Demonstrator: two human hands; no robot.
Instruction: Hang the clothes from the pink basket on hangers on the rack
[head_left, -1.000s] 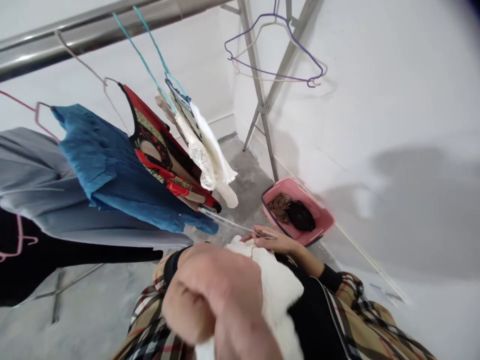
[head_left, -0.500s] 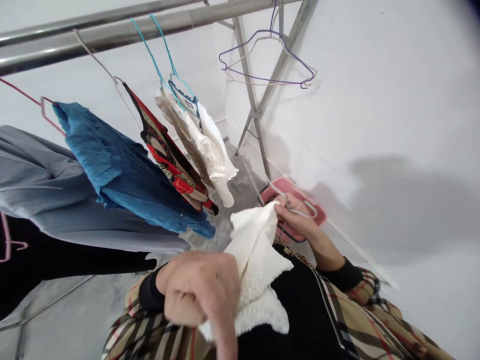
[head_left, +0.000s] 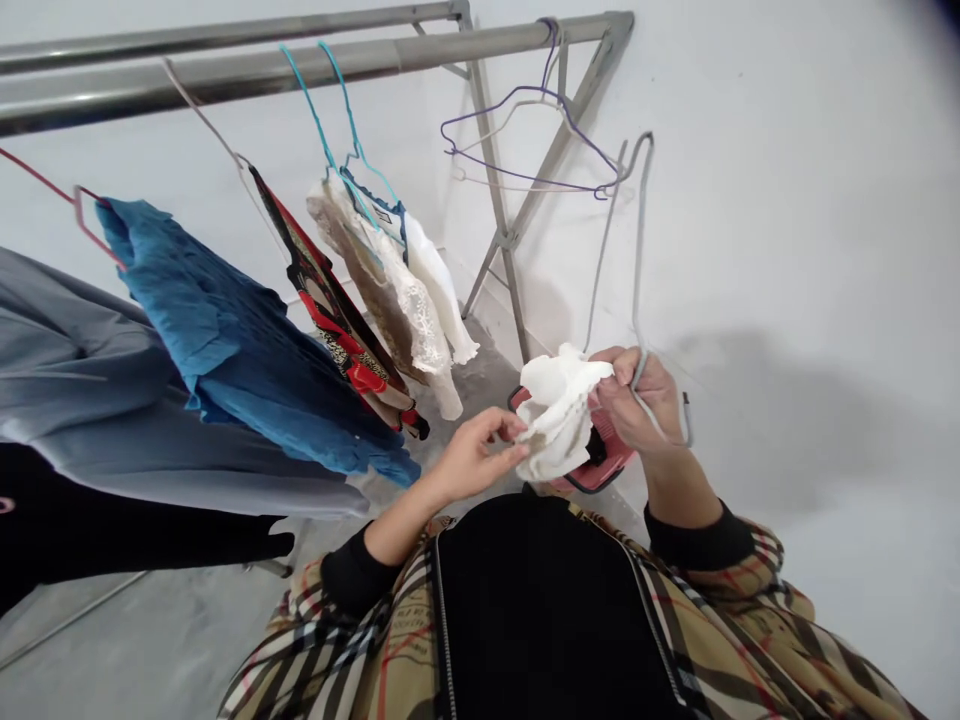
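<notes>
Garments (head_left: 232,330) already hang from the rail (head_left: 480,43), but the white cloth (head_left: 559,412), not yet there, is held with a grey hanger (head_left: 638,250) in the right hand (head_left: 637,400) before the pink basket (head_left: 621,460), the left hand (head_left: 480,455) touching its edge, grip unclear.

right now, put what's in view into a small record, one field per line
left hand: open, fingertips at the edge of the white garment
right hand: holds the white garment and a gray hanger
hanging clothes: blue garment, red patterned garment, others
on rail: bare purple hanger near one end
behind hands: pink basket, partly hidden
</notes>
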